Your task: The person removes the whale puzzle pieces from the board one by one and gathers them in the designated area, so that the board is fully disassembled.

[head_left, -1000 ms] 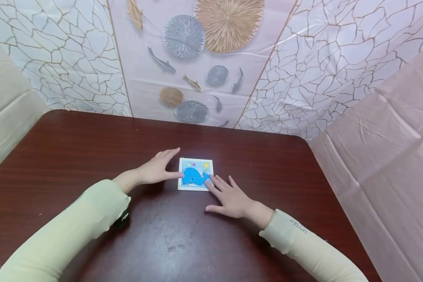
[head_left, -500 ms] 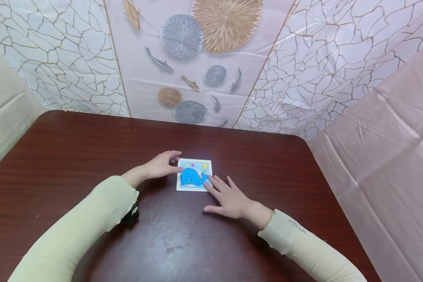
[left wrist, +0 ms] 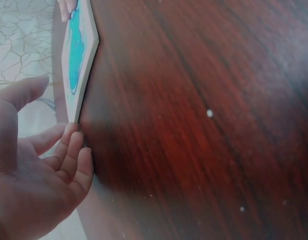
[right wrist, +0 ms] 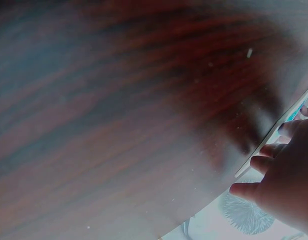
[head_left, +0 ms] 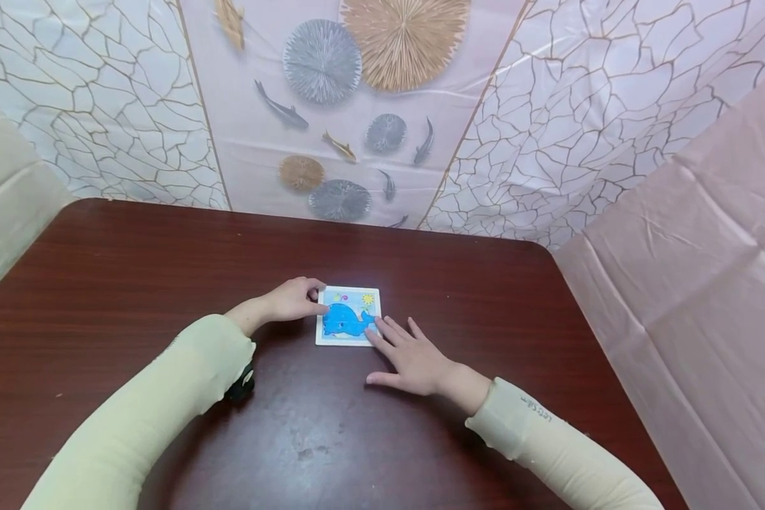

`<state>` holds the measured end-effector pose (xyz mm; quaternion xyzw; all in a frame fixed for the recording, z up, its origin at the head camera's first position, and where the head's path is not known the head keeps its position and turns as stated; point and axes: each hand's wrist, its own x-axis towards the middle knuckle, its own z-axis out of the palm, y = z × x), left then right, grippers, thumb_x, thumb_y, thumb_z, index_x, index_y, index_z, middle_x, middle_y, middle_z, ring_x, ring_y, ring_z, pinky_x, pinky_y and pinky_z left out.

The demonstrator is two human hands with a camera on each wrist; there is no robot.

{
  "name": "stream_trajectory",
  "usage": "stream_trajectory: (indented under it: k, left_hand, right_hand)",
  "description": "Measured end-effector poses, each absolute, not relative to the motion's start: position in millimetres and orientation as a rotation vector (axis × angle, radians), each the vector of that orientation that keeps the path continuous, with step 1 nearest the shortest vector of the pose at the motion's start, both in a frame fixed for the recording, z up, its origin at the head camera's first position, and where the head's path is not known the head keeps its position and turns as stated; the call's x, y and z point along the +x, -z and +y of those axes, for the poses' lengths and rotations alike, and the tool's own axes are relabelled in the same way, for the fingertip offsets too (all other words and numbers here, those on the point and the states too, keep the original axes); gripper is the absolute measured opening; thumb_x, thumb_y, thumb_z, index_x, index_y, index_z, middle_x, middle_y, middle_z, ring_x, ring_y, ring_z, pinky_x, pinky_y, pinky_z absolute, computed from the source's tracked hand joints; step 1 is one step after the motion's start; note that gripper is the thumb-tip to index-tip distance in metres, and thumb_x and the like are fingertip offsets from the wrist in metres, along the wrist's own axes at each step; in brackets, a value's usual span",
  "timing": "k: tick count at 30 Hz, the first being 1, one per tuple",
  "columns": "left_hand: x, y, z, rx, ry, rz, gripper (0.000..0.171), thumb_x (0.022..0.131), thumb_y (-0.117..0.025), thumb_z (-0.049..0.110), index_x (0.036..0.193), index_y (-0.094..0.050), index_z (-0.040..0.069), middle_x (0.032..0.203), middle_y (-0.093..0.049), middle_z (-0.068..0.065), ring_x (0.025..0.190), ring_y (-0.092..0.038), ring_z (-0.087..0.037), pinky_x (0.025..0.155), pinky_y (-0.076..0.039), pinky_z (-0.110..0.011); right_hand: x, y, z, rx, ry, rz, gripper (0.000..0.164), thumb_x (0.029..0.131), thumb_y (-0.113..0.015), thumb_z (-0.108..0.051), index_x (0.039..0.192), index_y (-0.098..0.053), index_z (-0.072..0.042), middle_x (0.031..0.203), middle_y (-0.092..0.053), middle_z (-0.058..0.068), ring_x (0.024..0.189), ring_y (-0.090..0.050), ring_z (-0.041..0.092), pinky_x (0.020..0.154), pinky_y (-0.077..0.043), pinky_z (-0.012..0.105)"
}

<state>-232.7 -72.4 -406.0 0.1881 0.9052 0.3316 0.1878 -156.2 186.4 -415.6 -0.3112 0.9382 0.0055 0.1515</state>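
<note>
1. Between the two rounded far corners of the desk (head_left: 484, 304), in from its far edge, lies a small square picture board (head_left: 350, 327). The head view shows its blue whale (head_left: 341, 316) and yellow sun (head_left: 368, 299) inside a white border.

2. At the board's side toward the desk's left edge is the left hand (head_left: 287, 300), unclosed. From the head view its thumb seems to cross the border; the left wrist view shows that thumb raised clear, the other fingers loosely bent at the board's corner.

3. On the side toward the desk's right edge, the right hand (head_left: 416, 363) is spread, fingers nearly straight, fingertips over the board's border. The right wrist view shows only the board's thin edge and a sliver of its picture.

4. The left wrist view alone shows the board's thickness clearly, as a pale side, and a white speck (left wrist: 210, 113) sharply on the desk.

5. Only the head view takes in both pale sleeves (head_left: 516, 421) and the whole run of patterned cloth (head_left: 248, 170) behind the desk's far edge.
</note>
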Motion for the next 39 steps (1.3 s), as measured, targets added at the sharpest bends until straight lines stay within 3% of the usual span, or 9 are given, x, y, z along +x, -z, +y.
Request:
stream_trajectory:
  k: [14,19,25,29,39]
  left_hand:
    - [-231,403,-74,0.566,-0.909,2.551,0.054,0.087,-0.061,0.027,0.13,-0.05,-0.004,0.114,-0.06,-0.018,0.094,-0.052,-0.024,0.08,-0.046,-0.033]
    - [-231,402,-73,0.532,-0.915,2.509,0.054,0.088,-0.058,0.028,0.133,-0.049,-0.003,0.126,-0.056,-0.021,0.105,-0.053,-0.028,0.093,-0.047,-0.042]
    - [-234,403,-70,0.431,-0.987,2.445,0.051,0.091,-0.05,0.026,0.133,-0.048,-0.002,0.138,-0.047,-0.022,0.125,-0.044,-0.034,0.108,-0.034,-0.052]
    - [-237,402,-70,0.356,-1.059,2.396,0.049,0.09,-0.048,0.022,0.132,-0.049,-0.003,0.137,-0.048,-0.022,0.125,-0.043,-0.034,0.109,-0.033,-0.051]
    - [-242,402,-71,0.248,-1.156,2.268,0.049,0.092,-0.045,0.02,0.135,-0.045,-0.003,0.14,-0.044,-0.021,0.119,-0.046,-0.032,0.102,-0.043,-0.044]
  right_hand:
    - [-157,415,186,-0.896,-0.015,2.692,0.083,0.086,-0.04,-0.069,0.15,-0.017,-0.023,0.158,-0.013,0.004,0.146,-0.009,0.023,0.116,-0.01,0.057]
    - [-157,415,186,-0.896,-0.017,2.69,0.083,0.086,-0.039,-0.069,0.15,-0.017,-0.022,0.158,-0.012,0.005,0.146,-0.009,0.023,0.116,-0.009,0.057]
    - [-157,416,186,-0.89,-0.002,2.686,0.083,0.086,-0.04,-0.069,0.151,-0.015,-0.023,0.159,-0.01,0.004,0.146,-0.008,0.022,0.116,-0.008,0.056]
    - [-157,416,186,-0.898,0.014,2.691,0.083,0.086,-0.04,-0.069,0.15,-0.017,-0.022,0.158,-0.011,0.004,0.146,-0.009,0.023,0.116,-0.009,0.057]
    - [-156,416,185,-0.9,0.008,2.696,0.084,0.085,-0.041,-0.069,0.15,-0.017,-0.022,0.158,-0.01,0.004,0.146,-0.009,0.023,0.116,-0.009,0.057]
